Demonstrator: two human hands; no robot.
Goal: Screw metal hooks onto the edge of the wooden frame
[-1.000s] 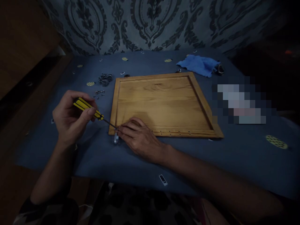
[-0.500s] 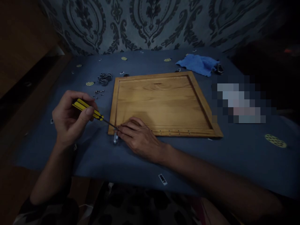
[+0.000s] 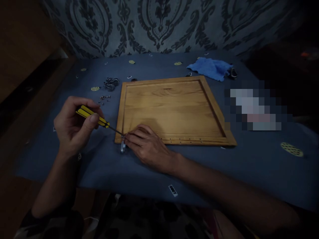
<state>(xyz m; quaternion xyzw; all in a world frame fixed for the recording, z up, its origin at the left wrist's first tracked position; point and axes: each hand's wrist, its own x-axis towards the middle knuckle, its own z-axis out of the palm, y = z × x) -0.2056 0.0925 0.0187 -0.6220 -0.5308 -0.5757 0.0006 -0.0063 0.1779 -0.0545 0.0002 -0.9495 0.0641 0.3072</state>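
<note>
Screwdriver [image 3: 96, 118] has scarcely moved, we see: our left hand [image 3: 71, 127] stays curled round its yellow handle left of centre, tip at the lower-left corner of the wooden board [image 3: 171, 109], where our right hand [image 3: 147, 146] pinches a small metal fitting [image 3: 122, 147].

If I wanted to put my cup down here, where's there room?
The table cover is bare before the wooden panel, at its right half; the panel's middle is free. Crowded at its left: loose hooks, screws, the left hand with the screwdriver, the right hand pinching a metal hook.
</note>
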